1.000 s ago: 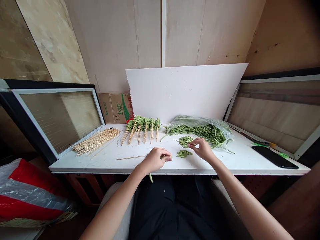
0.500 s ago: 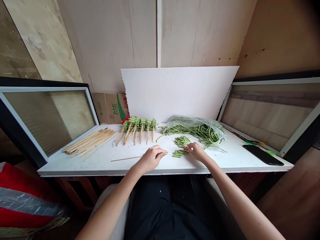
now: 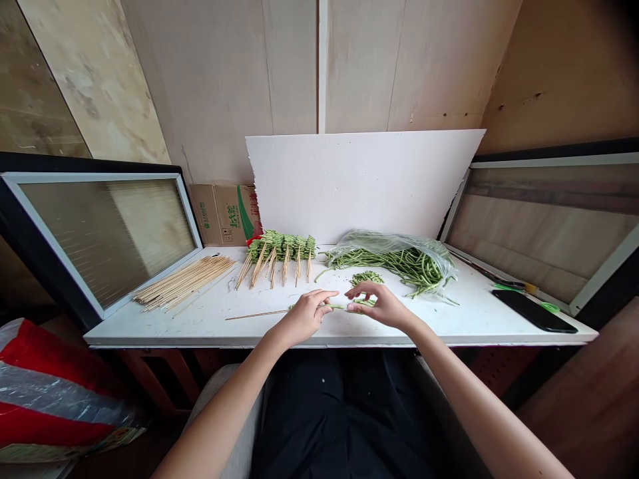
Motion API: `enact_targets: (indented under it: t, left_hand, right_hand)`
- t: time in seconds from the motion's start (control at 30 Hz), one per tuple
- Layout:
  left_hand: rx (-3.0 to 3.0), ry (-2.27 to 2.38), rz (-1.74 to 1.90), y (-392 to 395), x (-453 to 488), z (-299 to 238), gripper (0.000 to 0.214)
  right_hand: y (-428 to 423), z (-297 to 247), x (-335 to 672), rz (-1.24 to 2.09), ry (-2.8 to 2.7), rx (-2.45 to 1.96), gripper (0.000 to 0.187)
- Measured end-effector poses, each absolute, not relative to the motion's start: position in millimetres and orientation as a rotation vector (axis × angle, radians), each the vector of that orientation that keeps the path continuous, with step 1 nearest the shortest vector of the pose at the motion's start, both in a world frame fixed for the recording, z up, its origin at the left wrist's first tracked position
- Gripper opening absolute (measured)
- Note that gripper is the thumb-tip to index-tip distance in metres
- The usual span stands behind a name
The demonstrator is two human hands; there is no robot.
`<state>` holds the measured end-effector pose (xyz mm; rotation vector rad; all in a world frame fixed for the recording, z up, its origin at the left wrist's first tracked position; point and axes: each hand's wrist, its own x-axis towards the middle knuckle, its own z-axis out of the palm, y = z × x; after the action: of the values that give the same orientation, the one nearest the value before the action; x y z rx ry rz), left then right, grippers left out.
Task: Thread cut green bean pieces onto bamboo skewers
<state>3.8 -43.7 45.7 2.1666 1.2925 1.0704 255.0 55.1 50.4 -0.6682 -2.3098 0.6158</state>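
Observation:
A thin bamboo skewer (image 3: 257, 315) runs from the left into my left hand (image 3: 305, 315), which is closed around its other end. A short piece of green bean (image 3: 338, 307) sticks out past the left fingertips, and a bit of green shows on the far side of that hand. My right hand (image 3: 380, 306) faces it, thumb and fingers parted, close to the bean tip. Under and behind the right fingers lie cut bean pieces (image 3: 368, 301), partly hidden. A heap of small cut beans (image 3: 367, 277) sits just beyond.
Loose skewers (image 3: 184, 283) lie at the left. Skewered bean bundles (image 3: 282, 247) are stacked at the back, near a cardboard box (image 3: 219, 214). Long green beans (image 3: 394, 261) fill a clear plastic bag at the back right. A black phone (image 3: 533, 310) rests near the right edge.
My right hand has moved left from the cut beans to beside my left hand, and its fingers have spread. The left hand stays almost in place with the skewer. The view has shifted slightly.

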Motion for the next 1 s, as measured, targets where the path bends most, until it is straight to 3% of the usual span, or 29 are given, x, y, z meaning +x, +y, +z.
enact_targets:
  t: [0.17, 0.43, 1.0]
  left_hand:
    - [2.024, 1.246, 1.067, -44.9, 10.1, 43.7, 0.051]
    - [1.956, 1.328, 1.236, -38.6, 8.1, 41.3, 0.027]
    - [2.154, 1.247, 1.281, -41.9, 7.7, 47.8, 0.021]
  right_hand:
    - [24.1, 62.2, 235.8, 0.765, -2.342, -0.552, 0.04]
    - [26.1, 65.6, 237.5, 0.553, -2.236, -0.518, 0.028]
    - [20.0, 61.9, 229.3, 0.358, -2.219, -0.387, 0.027]
